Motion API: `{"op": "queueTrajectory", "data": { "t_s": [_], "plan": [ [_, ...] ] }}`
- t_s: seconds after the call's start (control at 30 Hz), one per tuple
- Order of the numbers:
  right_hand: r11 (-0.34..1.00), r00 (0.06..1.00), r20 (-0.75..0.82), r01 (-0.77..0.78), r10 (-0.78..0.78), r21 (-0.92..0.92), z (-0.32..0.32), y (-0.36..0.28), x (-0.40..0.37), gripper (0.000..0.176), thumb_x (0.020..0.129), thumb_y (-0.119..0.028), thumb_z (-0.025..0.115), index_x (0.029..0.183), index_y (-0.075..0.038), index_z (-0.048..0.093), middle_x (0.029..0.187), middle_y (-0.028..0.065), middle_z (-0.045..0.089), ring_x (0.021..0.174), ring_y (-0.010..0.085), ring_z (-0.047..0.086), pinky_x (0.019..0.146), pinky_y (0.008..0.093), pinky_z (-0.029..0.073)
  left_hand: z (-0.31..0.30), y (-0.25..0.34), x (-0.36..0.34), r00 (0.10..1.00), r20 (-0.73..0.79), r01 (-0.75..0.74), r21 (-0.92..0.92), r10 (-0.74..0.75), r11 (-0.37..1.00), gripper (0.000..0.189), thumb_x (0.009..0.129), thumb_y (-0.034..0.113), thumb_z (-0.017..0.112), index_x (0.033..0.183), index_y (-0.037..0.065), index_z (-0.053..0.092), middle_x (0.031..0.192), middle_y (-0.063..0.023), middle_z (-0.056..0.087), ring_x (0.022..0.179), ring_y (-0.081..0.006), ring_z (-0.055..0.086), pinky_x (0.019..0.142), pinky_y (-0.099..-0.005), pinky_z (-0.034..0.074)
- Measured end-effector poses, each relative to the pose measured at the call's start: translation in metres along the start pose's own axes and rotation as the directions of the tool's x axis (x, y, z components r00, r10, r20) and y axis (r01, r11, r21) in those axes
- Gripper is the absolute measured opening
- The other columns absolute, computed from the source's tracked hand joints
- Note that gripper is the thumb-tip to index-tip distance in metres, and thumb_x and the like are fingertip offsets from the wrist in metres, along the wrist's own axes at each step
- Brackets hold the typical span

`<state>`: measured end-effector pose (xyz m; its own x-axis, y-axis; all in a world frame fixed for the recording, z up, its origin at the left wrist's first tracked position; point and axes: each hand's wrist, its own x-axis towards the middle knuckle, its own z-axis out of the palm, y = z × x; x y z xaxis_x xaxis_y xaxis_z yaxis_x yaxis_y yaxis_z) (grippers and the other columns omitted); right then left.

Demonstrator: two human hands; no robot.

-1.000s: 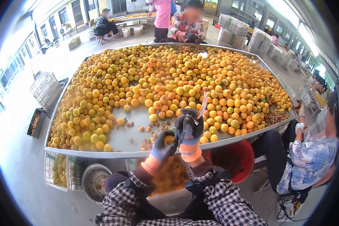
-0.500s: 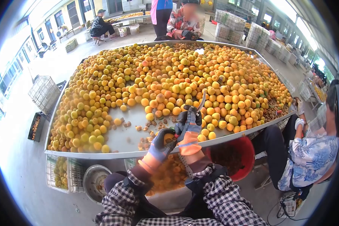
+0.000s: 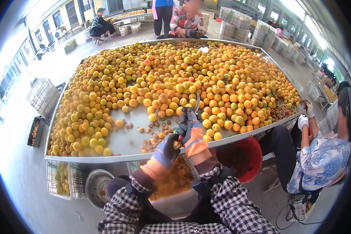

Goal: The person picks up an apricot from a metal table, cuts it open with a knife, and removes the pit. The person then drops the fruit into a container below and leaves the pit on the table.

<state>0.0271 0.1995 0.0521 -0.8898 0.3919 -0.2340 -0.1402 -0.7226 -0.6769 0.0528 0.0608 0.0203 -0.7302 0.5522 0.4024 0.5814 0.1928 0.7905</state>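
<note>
My right hand (image 3: 192, 130), in a dark-palmed orange and grey glove, is closed round a curved knife (image 3: 198, 102). Its blade points up and away over the table, and a bit of red handle shows below the fist. Close beside it, my left hand (image 3: 167, 150) in a matching glove has its fingers curled on an apricot (image 3: 177, 144), mostly hidden by the glove. Both hands are above the near rim of a metal table (image 3: 105, 159). Heaped apricots (image 3: 160, 84) cover much of it, and small brown apricot stones (image 3: 154, 136) lie scattered just beyond my hands.
Under the table stand a crate of cut apricots (image 3: 169, 181), a red tub (image 3: 257, 163), a metal basin (image 3: 90, 185) and a white crate (image 3: 78, 181). A co-worker (image 3: 319, 160) sits at the right; another person (image 3: 187, 23) is across the table.
My two hands have come slightly lower and nearer the table's edge, with the knife still in the right. The co-worker's gloved hands at the right have moved. The view has shifted a little.
</note>
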Motion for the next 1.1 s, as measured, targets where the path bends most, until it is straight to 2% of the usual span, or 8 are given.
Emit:
{"op": "queueTrajectory", "data": {
  "t_s": [0.1,0.17,0.2,0.43,0.6,0.7,0.9,1.1],
  "plan": [
    [1.0,0.998,-0.064,-0.011,0.012,0.025,0.002,0.005,0.006,0.022,0.096,-0.033,0.053,0.1,-0.011,0.057,0.062,-0.0025,0.048,0.04,0.0095,0.034,0.037,0.0256,0.027,0.008,-0.007,0.003,0.997,-0.063,0.049,-0.021,-0.05,0.999,0.039,0.079,-0.003,0.063,0.116,0.003,0.052,0.099,-0.0156,0.063,0.091,-0.0287,0.062,0.079,-0.0341,0.048],
    [0.997,0.981,-0.188,-0.036,0.05,0.075,0.009,0.002,0.007,0.021,0.096,-0.033,0.053,0.098,-0.013,0.058,0.062,-0.0022,0.048,0.041,0.0098,0.034,0.037,0.0257,0.028,0.006,-0.017,0.01,0.992,-0.055,0.103,-0.14,-0.111,0.985,0.04,0.078,-0.004,0.06,0.116,0.001,0.051,0.101,-0.0214,0.06,0.097,-0.0409,0.058,0.082,-0.0402,0.047],
    [0.992,0.987,-0.157,0.041,-0.022,0.118,-0.005,0.017,0.026,0.02,0.096,-0.033,0.053,0.098,-0.014,0.058,0.063,-0.0023,0.049,0.042,0.0102,0.035,0.038,0.0264,0.029,0.008,-0.028,0.009,0.985,-0.075,0.135,-0.204,-0.153,0.97,0.026,0.086,0.001,0.059,0.112,0.002,0.057,0.09,-0.0092,0.062,0.084,-0.0121,0.055,0.077,-0.0293,0.048],
    [0.979,0.979,-0.135,0.167,-0.151,0.117,-0.01,-0.003,0.028,0.028,0.092,-0.04,0.055,0.08,-0.015,0.056,0.056,-0.0005,0.049,0.037,0.014,0.045,0.029,0.0285,0.033,-0.002,-0.06,0.019,0.921,-0.022,0.317,-0.537,-0.389,0.782,0.015,0.09,0.013,0.058,0.101,0.004,0.064,0.082,-0.0071,0.063,0.075,-0.0101,0.054,0.069,-0.0277,0.047],
    [0.991,0.984,-0.133,0.124,-0.116,0.051,-0.013,-0.014,0.019,0.024,0.095,-0.034,0.054,0.104,-0.012,0.059,0.062,-0.0023,0.051,0.041,0.0101,0.037,0.038,0.0267,0.032,-0.007,-0.082,0.026,0.978,-0.107,-0.151,0.24,0.181,0.959,0.014,0.082,0.008,0.064,0.096,0.006,0.065,0.086,-0.0093,0.066,0.074,-0.0206,0.063,0.064,-0.0324,0.052],
    [0.984,0.986,-0.084,0.152,-0.145,0.093,-0.021,-0.011,0.027,0.025,0.095,-0.034,0.054,0.104,-0.011,0.058,0.062,-0.0023,0.051,0.04,0.01,0.037,0.037,0.0266,0.032,-0.01,-0.066,0.027,0.962,-0.125,0.199,-0.279,-0.241,0.939,0.016,0.078,0.006,0.066,0.094,0.006,0.065,0.089,-0.0109,0.066,0.077,-0.0273,0.065,0.064,-0.0341,0.054],
    [0.987,0.991,-0.044,0.127,-0.123,0.102,-0.038,-0.018,0.032,0.02,0.094,-0.027,0.056,0.095,-0.008,0.061,0.059,0.0023,0.054,0.033,0.0133,0.038,0.03,0.0276,0.029,-0.037,-0.033,0.018,0.876,0.023,0.44,-0.447,-0.482,0.779,0.028,0.095,0.025,0.051,0.104,0.001,0.064,0.081,-0.0028,0.062,0.072,-0.0101,0.059,0.063,-0.0237,0.047],
    [0.949,0.999,0.024,-0.027,0.037,-0.314,-0.045,-0.033,0.03,0.013,0.093,-0.02,0.057,0.097,-0.009,0.063,0.06,0.0034,0.056,0.035,0.0132,0.042,0.032,0.0288,0.034,-0.04,0.016,-0.007,0.893,0.426,0.307,-0.337,-0.146,0.89,0.03,0.093,0.02,0.057,0.116,0.002,0.062,0.095,-0.0049,0.068,0.086,-0.0138,0.061,0.08,-0.0259,0.048]
  ]
}}
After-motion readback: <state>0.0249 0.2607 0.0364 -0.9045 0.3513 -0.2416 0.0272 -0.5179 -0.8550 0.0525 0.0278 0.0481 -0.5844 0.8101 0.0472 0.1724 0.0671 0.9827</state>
